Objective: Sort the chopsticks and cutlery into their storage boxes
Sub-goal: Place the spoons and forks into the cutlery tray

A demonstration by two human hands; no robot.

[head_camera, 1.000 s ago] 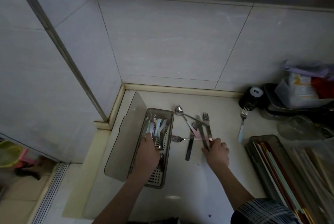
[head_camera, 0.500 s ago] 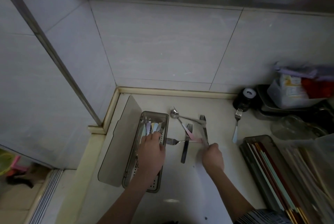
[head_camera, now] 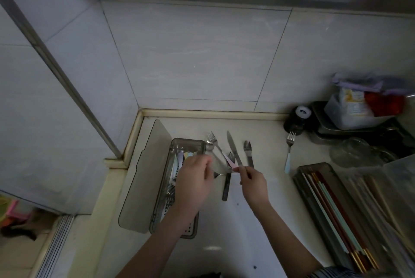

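Observation:
My right hand (head_camera: 252,182) pinches the handle ends of a table knife (head_camera: 233,148) and a pink-handled fork (head_camera: 213,139), both raised and pointing away to the upper left. My left hand (head_camera: 195,180) hovers, blurred, over the right rim of the grey cutlery box (head_camera: 188,143), fingers beside a fork (head_camera: 219,174) lying crosswise; I cannot tell if it holds anything. A dark-handled fork (head_camera: 226,188) and a steel fork (head_camera: 247,146) lie on the counter. Further right lies a blue-handled fork (head_camera: 289,152). The chopstick box (head_camera: 314,166) at right holds several chopsticks (head_camera: 332,210).
The cutlery box's lid (head_camera: 143,176) lies open against its left side, near the counter's left edge. At the back right stand a black round gadget (head_camera: 296,118), a metal tray (head_camera: 323,129) with a plastic tub, and a glass lid (head_camera: 354,152). Tiled walls close the corner.
My right hand has lifted the knife and pink-handled fork off the counter. My left hand has come out of the cutlery box and moved right toward the loose cutlery.

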